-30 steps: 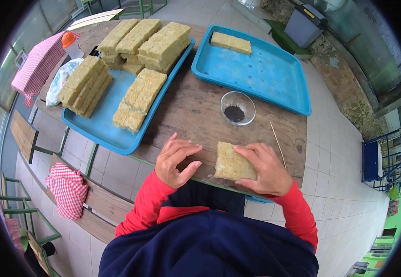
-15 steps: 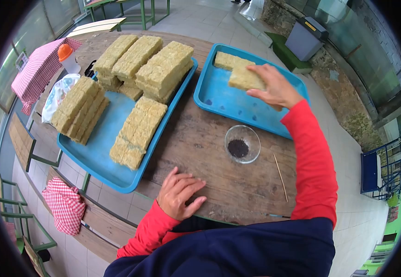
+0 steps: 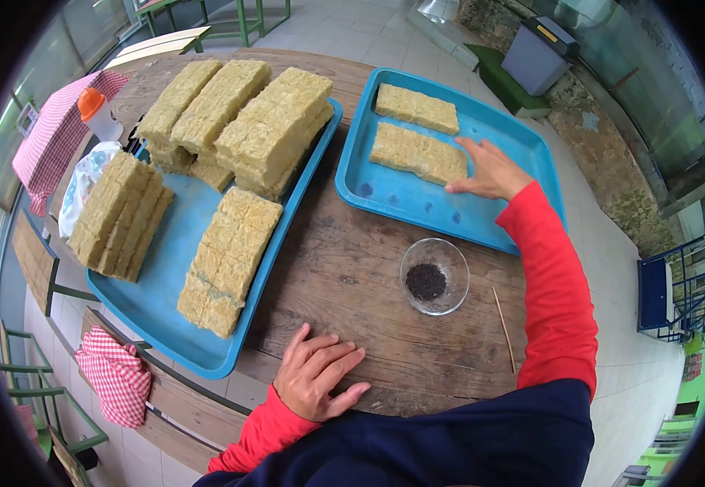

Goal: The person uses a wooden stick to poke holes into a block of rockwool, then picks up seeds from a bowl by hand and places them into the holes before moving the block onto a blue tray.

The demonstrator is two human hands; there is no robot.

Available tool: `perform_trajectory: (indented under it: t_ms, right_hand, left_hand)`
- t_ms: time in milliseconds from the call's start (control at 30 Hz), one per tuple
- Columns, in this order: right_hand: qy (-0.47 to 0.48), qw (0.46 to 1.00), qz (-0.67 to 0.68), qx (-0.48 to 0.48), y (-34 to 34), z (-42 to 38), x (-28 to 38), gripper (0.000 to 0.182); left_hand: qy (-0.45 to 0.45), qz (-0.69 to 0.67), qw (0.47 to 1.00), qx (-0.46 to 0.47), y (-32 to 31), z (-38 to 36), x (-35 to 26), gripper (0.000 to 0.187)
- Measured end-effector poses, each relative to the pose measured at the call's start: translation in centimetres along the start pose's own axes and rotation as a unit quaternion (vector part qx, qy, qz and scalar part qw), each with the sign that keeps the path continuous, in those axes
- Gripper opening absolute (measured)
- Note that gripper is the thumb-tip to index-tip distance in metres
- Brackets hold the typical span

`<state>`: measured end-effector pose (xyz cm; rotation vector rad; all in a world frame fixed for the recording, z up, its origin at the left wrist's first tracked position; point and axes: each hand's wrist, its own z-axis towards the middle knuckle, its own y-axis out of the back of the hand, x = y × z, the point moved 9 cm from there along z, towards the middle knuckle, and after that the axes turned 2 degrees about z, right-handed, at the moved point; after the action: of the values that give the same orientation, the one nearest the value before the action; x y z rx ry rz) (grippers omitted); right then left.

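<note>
My right hand (image 3: 492,170) is at the right end of a yellowish rockwool slab (image 3: 417,153), thumb at its near edge and fingers at its far edge. The slab lies flat in the right blue tray (image 3: 442,213). Behind it, apart and roughly parallel, lies a second slab (image 3: 416,108). My left hand (image 3: 317,376) rests on the wooden table (image 3: 328,268) near my body, fingers spread, holding nothing. Between the right tray and me stands a clear glass bowl (image 3: 434,276) with small dark grains (image 3: 425,282) inside. A thin wooden stick (image 3: 503,329) lies right of it.
The left blue tray (image 3: 158,312) bears several stacked rockwool slabs (image 3: 275,122), a leaning group (image 3: 121,215), and slabs lying flat (image 3: 231,260). Beyond it are an orange-capped bottle (image 3: 99,114) and a plastic bag (image 3: 85,183). A checked cloth (image 3: 115,376) lies on the bench.
The slab in my right hand has gone from overlapping the other slab to lying flat in front of it. My right hand is now at its end. My left hand stays on the table.
</note>
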<state>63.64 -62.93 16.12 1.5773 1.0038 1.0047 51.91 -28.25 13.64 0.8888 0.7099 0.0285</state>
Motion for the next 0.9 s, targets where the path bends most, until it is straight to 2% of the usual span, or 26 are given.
perform_trajectory:
  t_ms: [33,100,200,400,633,700,733,800,833,900]
  right_hand:
    - [-0.002,1.0,-0.002,0.0,-0.5,-0.5,-0.4,0.083]
    - [0.051,0.995,0.062,-0.059,-1.0,-0.8,-0.5,0.083]
    - [0.047,0.991,0.055,-0.111,-2.0,-0.2,-0.2,0.077]
    - [0.005,0.988,0.079,-0.135,-1.6,2.5,-0.4,0.07]
    - [0.028,0.986,0.094,-0.137,-1.5,4.1,-0.3,0.072]
    - [0.017,0.991,0.087,-0.102,-1.8,4.6,-0.6,0.085]
    - [0.023,0.991,0.088,-0.103,-1.5,4.7,-0.5,0.085]
    - [-0.027,0.986,0.113,-0.118,-0.6,4.7,-1.9,0.106]
    - [-0.024,0.986,0.112,-0.118,-0.9,5.1,-2.8,0.106]
    - [-0.018,0.977,0.185,-0.103,-2.5,6.5,-4.4,0.12]
  left_hand:
    - [-0.001,0.001,1.0,0.0,0.0,0.0,-0.1,0.043]
    - [-0.001,0.003,1.0,0.0,-0.1,0.0,-0.2,0.043]
    - [0.0,0.012,1.0,0.004,-0.2,0.0,-0.2,0.044]
    - [0.004,0.02,1.0,-0.002,-0.2,-0.1,-0.1,0.044]
    - [0.002,0.009,1.0,-0.006,-0.2,0.0,0.0,0.044]
    - [0.001,0.011,1.0,-0.012,-0.1,-0.1,0.0,0.044]
    - [-0.006,0.008,1.0,-0.017,0.0,-0.1,-0.1,0.044]
    - [-0.007,0.01,1.0,-0.02,-0.1,-0.1,0.0,0.045]
    - [-0.012,0.006,1.0,-0.019,-0.1,-0.2,0.0,0.045]
    - [-0.012,0.006,1.0,-0.025,-0.1,-0.2,0.0,0.045]
